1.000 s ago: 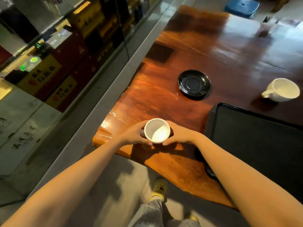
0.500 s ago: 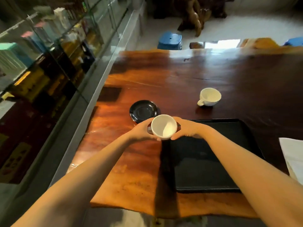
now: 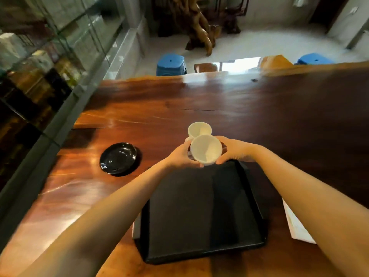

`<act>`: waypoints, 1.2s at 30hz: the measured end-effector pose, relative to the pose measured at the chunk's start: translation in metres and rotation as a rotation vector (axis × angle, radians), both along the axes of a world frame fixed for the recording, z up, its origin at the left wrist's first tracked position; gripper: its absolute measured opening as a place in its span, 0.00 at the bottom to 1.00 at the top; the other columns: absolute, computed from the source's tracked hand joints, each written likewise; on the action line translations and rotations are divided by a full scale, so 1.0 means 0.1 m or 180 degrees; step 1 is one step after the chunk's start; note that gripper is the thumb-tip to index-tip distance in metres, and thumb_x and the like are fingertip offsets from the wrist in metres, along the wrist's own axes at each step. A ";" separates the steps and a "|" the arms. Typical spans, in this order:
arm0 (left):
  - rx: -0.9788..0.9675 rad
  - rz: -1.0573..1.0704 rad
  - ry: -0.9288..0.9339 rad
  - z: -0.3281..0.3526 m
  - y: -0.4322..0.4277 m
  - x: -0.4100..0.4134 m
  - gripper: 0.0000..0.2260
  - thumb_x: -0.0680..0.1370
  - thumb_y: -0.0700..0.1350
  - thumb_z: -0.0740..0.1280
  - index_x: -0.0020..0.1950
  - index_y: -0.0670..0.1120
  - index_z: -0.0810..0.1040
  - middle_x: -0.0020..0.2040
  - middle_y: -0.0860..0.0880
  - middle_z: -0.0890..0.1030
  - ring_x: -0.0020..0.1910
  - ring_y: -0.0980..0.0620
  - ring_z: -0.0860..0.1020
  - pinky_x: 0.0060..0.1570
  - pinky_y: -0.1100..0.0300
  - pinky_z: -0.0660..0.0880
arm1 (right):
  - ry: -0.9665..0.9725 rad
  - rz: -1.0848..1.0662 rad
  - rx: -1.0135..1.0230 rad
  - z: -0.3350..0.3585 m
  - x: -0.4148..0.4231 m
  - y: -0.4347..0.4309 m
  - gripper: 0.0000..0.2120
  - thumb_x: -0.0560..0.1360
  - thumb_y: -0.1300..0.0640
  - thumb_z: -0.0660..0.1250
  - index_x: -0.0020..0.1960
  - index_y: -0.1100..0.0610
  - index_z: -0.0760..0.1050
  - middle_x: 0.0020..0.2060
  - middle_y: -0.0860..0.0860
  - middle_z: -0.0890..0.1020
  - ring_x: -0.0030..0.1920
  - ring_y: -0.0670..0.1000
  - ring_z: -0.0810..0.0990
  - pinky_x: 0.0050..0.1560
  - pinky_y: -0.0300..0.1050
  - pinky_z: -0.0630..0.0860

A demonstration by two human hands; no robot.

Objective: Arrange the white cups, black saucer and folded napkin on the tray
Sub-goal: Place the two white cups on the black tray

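Both my hands hold one white cup (image 3: 206,151) in the air over the far edge of the black tray (image 3: 201,216). My left hand (image 3: 180,156) cups its left side and my right hand (image 3: 232,150) its right side. A second white cup (image 3: 198,129) stands on the wooden table just beyond, partly hidden by the held cup. The black saucer (image 3: 118,157) lies on the table to the left of the tray. A white folded napkin (image 3: 295,226) lies at the right of the tray, partly covered by my right forearm.
The long wooden table (image 3: 259,116) runs far and right. A glass display cabinet (image 3: 40,66) lines the left side. Two blue stools (image 3: 171,64) and a carved wooden root stand on the floor beyond the table's far edge.
My hands have carried the white cup from the table's near left edge rightward and forward, from beside the tray to above its far edge. The view has swung up and right.
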State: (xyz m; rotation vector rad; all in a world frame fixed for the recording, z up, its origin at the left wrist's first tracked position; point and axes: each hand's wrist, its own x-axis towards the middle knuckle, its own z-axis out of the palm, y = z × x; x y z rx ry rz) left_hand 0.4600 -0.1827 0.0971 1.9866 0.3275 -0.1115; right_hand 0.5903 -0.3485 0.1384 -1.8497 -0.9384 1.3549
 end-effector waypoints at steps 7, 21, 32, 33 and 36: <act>-0.0161 0.0376 0.0215 -0.47 -0.55 0.23 0.35 0.64 0.41 0.78 0.67 0.50 0.65 0.61 0.51 0.72 0.59 0.54 0.72 0.54 0.62 0.70 | 0.0174 -0.0352 -0.0243 -0.57 0.31 -0.41 0.33 0.68 0.67 0.72 0.63 0.41 0.64 0.60 0.43 0.70 0.61 0.46 0.70 0.61 0.42 0.71; -0.0184 0.0720 0.0537 -1.20 -0.88 0.42 0.36 0.62 0.43 0.79 0.66 0.51 0.67 0.65 0.49 0.73 0.63 0.52 0.71 0.64 0.51 0.71 | 0.0014 -0.0881 -0.0510 -1.30 0.37 -0.62 0.38 0.67 0.72 0.69 0.70 0.48 0.62 0.59 0.46 0.69 0.64 0.51 0.67 0.65 0.52 0.67; 0.0004 0.0264 0.0877 -1.15 -0.82 0.49 0.38 0.65 0.44 0.78 0.70 0.50 0.63 0.68 0.49 0.71 0.66 0.51 0.69 0.61 0.58 0.66 | -0.0306 -0.0608 -0.1052 -1.26 0.53 -0.56 0.37 0.69 0.72 0.68 0.72 0.53 0.59 0.68 0.55 0.68 0.67 0.57 0.67 0.69 0.57 0.66; 0.0104 0.0089 0.1034 -1.13 -0.78 0.50 0.38 0.65 0.45 0.77 0.71 0.49 0.62 0.69 0.48 0.70 0.66 0.50 0.69 0.62 0.58 0.66 | -0.0326 -0.0560 -0.1173 -1.24 0.57 -0.57 0.36 0.69 0.72 0.68 0.72 0.54 0.60 0.68 0.55 0.69 0.67 0.57 0.68 0.69 0.57 0.66; 0.0291 -0.0145 0.1392 -0.93 -0.49 0.48 0.36 0.69 0.47 0.75 0.73 0.47 0.61 0.69 0.46 0.71 0.67 0.48 0.70 0.63 0.55 0.68 | -0.0445 -0.0336 -0.1416 -1.06 0.70 -0.39 0.35 0.71 0.73 0.66 0.74 0.56 0.58 0.69 0.57 0.70 0.67 0.58 0.70 0.66 0.54 0.70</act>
